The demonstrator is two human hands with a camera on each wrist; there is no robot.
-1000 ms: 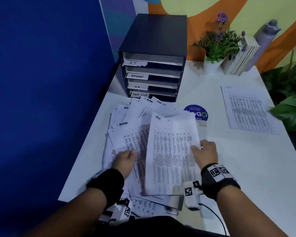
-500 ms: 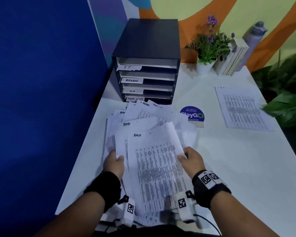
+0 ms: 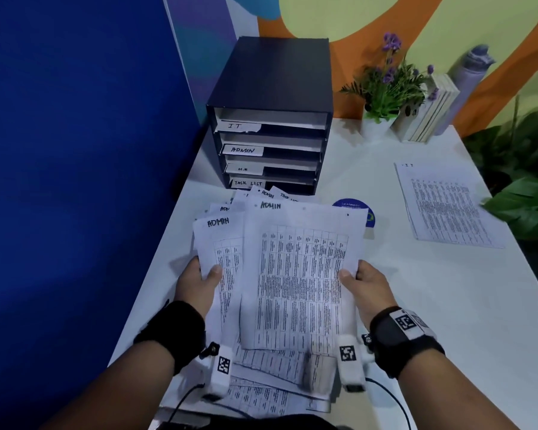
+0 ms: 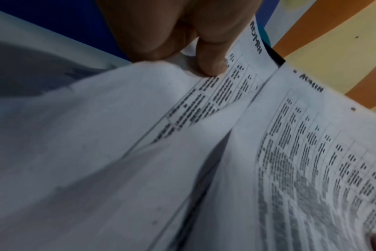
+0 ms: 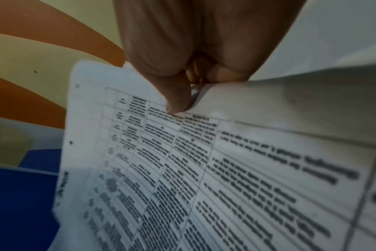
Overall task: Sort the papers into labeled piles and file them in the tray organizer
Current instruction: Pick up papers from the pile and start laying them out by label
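Observation:
I hold two printed sheets marked ADMIN above a loose heap of papers (image 3: pixel 271 395) on the white table (image 3: pixel 448 321). My right hand (image 3: pixel 359 282) pinches the right edge of the front ADMIN sheet (image 3: pixel 298 274), thumb on top (image 5: pixel 176 101). My left hand (image 3: pixel 201 279) pinches the left edge of the ADMIN sheet behind it (image 3: pixel 219 240), thumb on the print (image 4: pixel 210 68). Behind the heap stands the black tray organizer (image 3: pixel 271 119), its slots labelled IT, ADMIN, H.R and TASK LIST. A separate pile marked IT (image 3: pixel 444 203) lies flat at the right.
A blue round sticker (image 3: pixel 365 211) shows behind the held sheet. A potted purple-flowered plant (image 3: pixel 385 85), upright books (image 3: pixel 429 110) and a grey bottle (image 3: pixel 469 82) line the back edge. Green leaves (image 3: pixel 528 206) overhang the right edge. A blue wall closes the left side.
The earlier sheet in my right hand is gone from my grip. Both hands have lifted ADMIN sheets off the heap, raised them and spread them side by side.

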